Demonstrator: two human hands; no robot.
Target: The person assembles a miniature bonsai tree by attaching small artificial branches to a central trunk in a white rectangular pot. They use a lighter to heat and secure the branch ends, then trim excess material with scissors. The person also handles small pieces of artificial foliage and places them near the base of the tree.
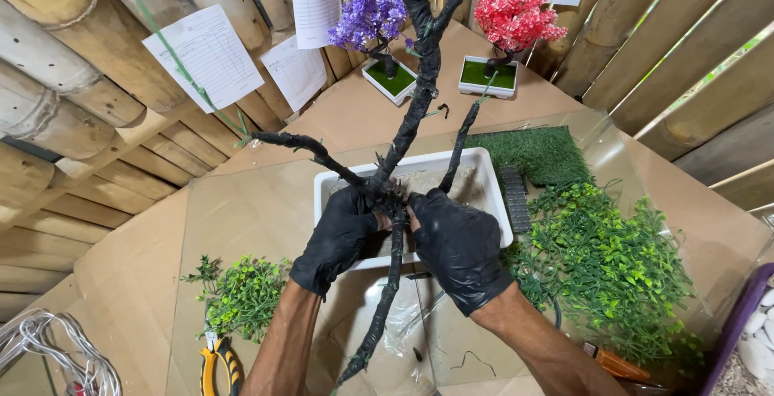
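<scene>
Looking down from my head camera, both my hands wear black gloves and meet at the fork of a black wrapped branch frame [419,81], an artificial tree skeleton. My left hand [339,235] is closed around the junction where the limbs split; my right hand [455,243] is pressed against it from the right, fingers curled on the same joint. The frame hangs over a white rectangular tray [492,194] of sandy filler at the centre of the glass-topped table [266,202]. Loose green plastic foliage [613,267] lies to the right, a smaller sprig [242,295] to the near left beside yellow-handled pliers [214,364]. To do this well, I judge I should keep the joint squeezed firmly and the trunk steady above the tray.
</scene>
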